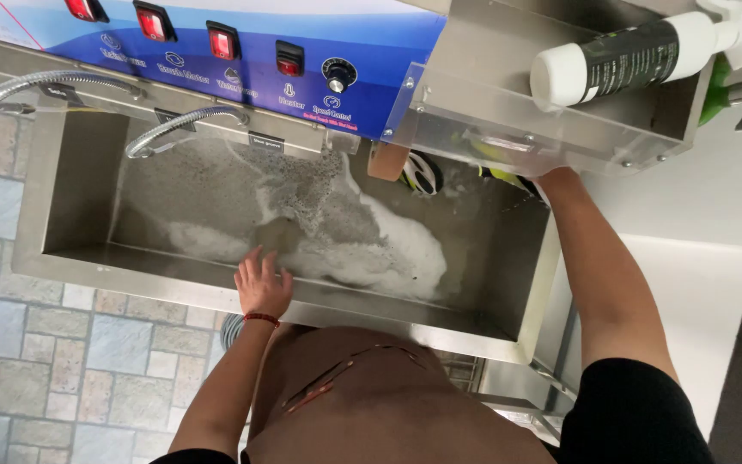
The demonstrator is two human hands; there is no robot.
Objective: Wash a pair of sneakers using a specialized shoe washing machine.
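Left hand [261, 288]: lower centre-left of the frame, resting on the near rim of the steel basin [79, 210]; fingers [255, 262] released and spread, pointing into the tub, grasping nothing; a red cord bracelet [261, 320] at the wrist.
Right hand: hidden behind the clear guard [474, 129] at upper right; only the forearm [599, 266] shows, running up to it; whether these fingers are clenched or released, cannot tell.
Foam [388, 249]: white suds on the basin floor, centre of the frame, just beyond the left fingertips, apart from them.
Wheel [421, 172]: black-and-white part under the guard, beside a yellow-green piece [508, 176], near where the right forearm ends.
Basin: rectangular, wet, grey-speckled at the back wall.
Hoses [186, 125]: two flexible metal spouts, upper left, arching over the basin.
Control panel [242, 60]: blue, top of the frame, with red rocker switches [221, 41] and one black dial [337, 76].
Bottle [620, 60]: white with a dark label, lying on the guard's shelf, upper right.
Floor [10, 344]: grey and tan stone-pattern tiles, left; pale wall at right.
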